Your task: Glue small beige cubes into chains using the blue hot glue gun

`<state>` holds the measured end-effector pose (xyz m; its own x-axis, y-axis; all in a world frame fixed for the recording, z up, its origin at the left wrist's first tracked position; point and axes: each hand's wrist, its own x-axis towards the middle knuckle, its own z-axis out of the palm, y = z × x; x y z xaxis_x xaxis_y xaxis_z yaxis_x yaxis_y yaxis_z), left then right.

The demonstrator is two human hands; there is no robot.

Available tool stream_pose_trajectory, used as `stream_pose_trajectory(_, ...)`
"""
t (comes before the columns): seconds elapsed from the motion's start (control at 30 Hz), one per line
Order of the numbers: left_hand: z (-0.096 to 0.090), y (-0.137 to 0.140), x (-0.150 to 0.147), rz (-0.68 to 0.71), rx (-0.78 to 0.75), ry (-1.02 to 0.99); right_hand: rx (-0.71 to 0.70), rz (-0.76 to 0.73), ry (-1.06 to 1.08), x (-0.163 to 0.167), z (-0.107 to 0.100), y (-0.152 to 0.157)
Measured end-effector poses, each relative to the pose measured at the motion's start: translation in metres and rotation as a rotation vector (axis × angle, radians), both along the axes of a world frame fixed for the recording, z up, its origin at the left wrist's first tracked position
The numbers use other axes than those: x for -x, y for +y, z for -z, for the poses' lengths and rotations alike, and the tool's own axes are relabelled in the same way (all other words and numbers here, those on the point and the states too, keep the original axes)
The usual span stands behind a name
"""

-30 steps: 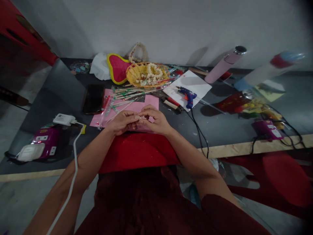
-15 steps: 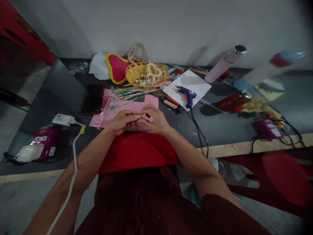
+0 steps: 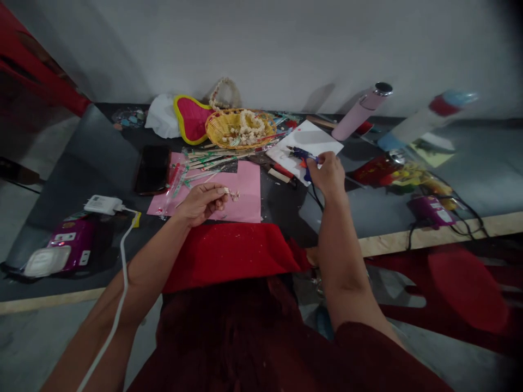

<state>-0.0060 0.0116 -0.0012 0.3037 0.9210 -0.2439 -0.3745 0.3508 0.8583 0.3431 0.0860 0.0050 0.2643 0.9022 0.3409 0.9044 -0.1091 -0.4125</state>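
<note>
Dark tabletop point(image 3: 110, 158) | left hand point(image 3: 202, 202) pinches pale piece point(image 3: 234, 196) by end, likely for access | right hand point(image 3: 330, 174) at glue gun point(image 3: 299, 153), grip unclear

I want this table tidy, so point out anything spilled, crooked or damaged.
Two things, both minor. The red cloth below the left hand is speckled white, as if something had spilled. The sticks in front of the basket lie in a loose jumble rather than a neat stack. I see no clear damage.
</note>
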Motion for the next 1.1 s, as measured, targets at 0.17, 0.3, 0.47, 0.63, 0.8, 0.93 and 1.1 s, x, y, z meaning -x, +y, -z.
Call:
stream_pose_trajectory(0.17,0.003,0.000,0.001,0.016,-0.008,-0.009,0.319,0.086,0.014,-0.018,0.012,0.014)
stream_pose_trajectory(0.3,0.002,0.001,0.002,0.007,-0.024,-0.017,0.303,0.138,0.261,-0.021,0.007,0.018)
stream_pose_trajectory(0.47,0.000,0.001,0.002,0.000,-0.030,-0.038,0.128,0.106,0.906,-0.021,-0.007,0.004)
stream_pose_trajectory(0.63,-0.002,0.001,0.001,-0.012,-0.028,-0.057,0.196,-0.247,1.417,0.014,-0.022,-0.026)
stream_pose_trajectory(0.8,-0.005,0.001,0.002,-0.035,-0.033,-0.058,0.376,-0.597,1.570,0.068,-0.020,-0.057)
stream_pose_trajectory(0.93,-0.006,0.002,0.004,-0.045,-0.030,-0.055,0.377,-0.757,1.408,0.090,-0.007,-0.066)
stream_pose_trajectory(1.1,-0.007,0.002,0.004,-0.049,-0.004,-0.045,0.394,-0.890,1.367,0.091,0.001,-0.067)
